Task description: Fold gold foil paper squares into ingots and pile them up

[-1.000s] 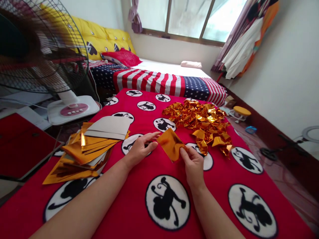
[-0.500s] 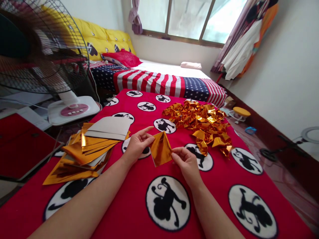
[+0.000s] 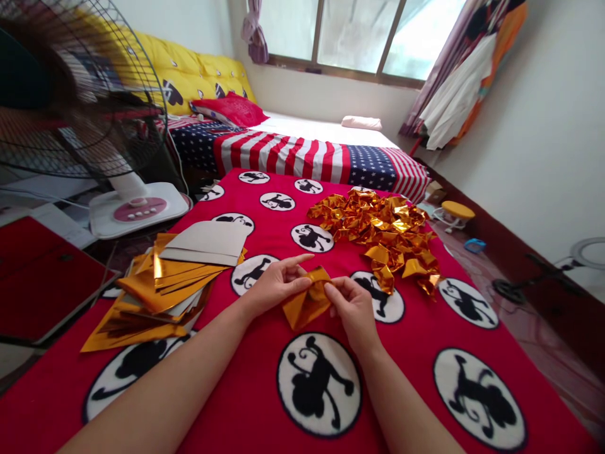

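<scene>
Between my hands is a piece of gold foil paper (image 3: 305, 309), partly folded, just above the red cloth. My left hand (image 3: 274, 285) pinches its upper left part between thumb and fingers, with the index finger stretched out past it. At the upper right edge, my right hand (image 3: 350, 304) grips the paper with thumb and fingers closed. To the left lies a stack of flat gold foil sheets (image 3: 146, 284), with pale paper sheets (image 3: 205, 243) on top. A heap of folded gold foil pieces (image 3: 378, 224) sits beyond my right hand.
The red cloth (image 3: 227, 403) with monkey prints covers the surface in front of me. A running fan (image 3: 137, 208) stands at the left. Behind are a bed with a flag-patterned cover (image 3: 283, 151) and a window. A small stool (image 3: 457, 210) is on the floor at right.
Both hands have drawn closer together, the left moving right. The gold paper's pointed top has been bent down, and the sheet now looks smaller and more folded.
</scene>
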Motion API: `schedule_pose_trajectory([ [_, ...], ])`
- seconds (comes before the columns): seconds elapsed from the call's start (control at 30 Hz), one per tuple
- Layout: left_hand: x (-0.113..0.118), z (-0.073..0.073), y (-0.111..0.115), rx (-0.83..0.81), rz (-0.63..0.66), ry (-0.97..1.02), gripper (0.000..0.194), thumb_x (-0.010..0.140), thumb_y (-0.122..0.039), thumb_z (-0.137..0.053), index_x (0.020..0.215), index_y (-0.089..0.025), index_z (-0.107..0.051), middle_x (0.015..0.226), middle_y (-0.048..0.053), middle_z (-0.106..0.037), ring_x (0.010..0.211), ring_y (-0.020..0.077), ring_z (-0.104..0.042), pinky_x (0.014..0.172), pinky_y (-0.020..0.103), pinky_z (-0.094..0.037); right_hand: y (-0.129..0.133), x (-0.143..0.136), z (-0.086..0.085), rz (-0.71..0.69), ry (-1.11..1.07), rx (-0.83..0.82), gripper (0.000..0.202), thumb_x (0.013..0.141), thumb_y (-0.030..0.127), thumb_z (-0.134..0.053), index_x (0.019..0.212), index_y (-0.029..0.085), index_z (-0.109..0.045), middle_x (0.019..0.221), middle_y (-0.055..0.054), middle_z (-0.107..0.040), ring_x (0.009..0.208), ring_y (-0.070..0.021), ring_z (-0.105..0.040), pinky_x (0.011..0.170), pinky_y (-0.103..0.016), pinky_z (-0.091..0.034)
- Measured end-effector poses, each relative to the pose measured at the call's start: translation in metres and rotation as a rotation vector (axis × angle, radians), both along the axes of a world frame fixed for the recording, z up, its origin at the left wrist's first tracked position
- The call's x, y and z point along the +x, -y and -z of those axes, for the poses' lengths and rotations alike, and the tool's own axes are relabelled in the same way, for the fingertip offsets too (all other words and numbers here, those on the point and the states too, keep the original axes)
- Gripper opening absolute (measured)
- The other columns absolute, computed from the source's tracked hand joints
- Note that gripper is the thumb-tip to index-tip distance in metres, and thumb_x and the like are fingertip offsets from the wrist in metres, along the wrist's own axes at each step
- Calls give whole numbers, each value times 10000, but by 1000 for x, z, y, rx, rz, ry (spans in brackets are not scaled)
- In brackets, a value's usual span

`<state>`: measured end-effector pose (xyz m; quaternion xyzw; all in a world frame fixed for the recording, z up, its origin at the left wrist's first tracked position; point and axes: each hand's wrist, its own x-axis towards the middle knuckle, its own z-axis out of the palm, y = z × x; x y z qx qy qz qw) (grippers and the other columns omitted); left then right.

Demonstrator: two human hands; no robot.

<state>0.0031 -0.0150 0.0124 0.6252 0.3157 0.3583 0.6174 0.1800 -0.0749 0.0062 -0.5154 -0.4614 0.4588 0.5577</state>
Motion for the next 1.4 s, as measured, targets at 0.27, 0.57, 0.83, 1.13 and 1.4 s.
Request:
schedule_pose_trajectory([
  [0.27, 0, 4, -7, 53, -195, 58, 547, 732, -324, -734, 1231, -142, -604, 1207, 129, -655, 1088, 271, -621, 862, 348, -529, 2, 3, 0, 28, -95, -24, 274, 772, 408, -706, 845, 170, -590, 685, 15, -658, 472, -105, -611, 425, -182, -437],
  [0.57, -3, 9, -10, 110, -218, -25, 449, 728, -287, -731, 1146, -139, -654, 1147, 129, -685, 1013, 256, -654, 835, 345, -536, 1, 0, -1, 166, -17, 79, 373, 784, 325, -684, 1134, 241, -585, 901, 21, -611, 418, -22, -477, 371, -161, -407],
  [0.83, -2, 6, -10, 129, -235, 16, 475, 717, -274, -742, 1157, -153, -610, 1187, 122, -659, 1045, 235, -642, 884, 330, -512, 1, 2, 2, 192, 5, 102, 343, 773, 347, -699, 1088, 224, -639, 1027, -38, -669, 608, -113, -651, 530, -232, -527],
  [1.13, -2, 7, -9, 144, -232, -8, 474, 727, -279, -728, 1176, -163, -628, 1143, 106, -679, 999, 231, -649, 813, 305, -525, 1, 3, 6, 198, 68, 80, 246, 775, 350, -706, 964, 202, -650, 807, -13, -690, 626, -141, -657, 576, -253, -529],
  [1.4, 0, 3, -6, 146, -275, -7, 479, 699, -286, -750, 1153, -164, -654, 953, 58, -694, 870, 190, -659, 723, 255, -523, 0, 1, 1, 158, -30, 87, 321, 767, 320, -710, 1044, 215, -587, 821, 22, -619, 574, -108, -632, 530, -225, -528],
])
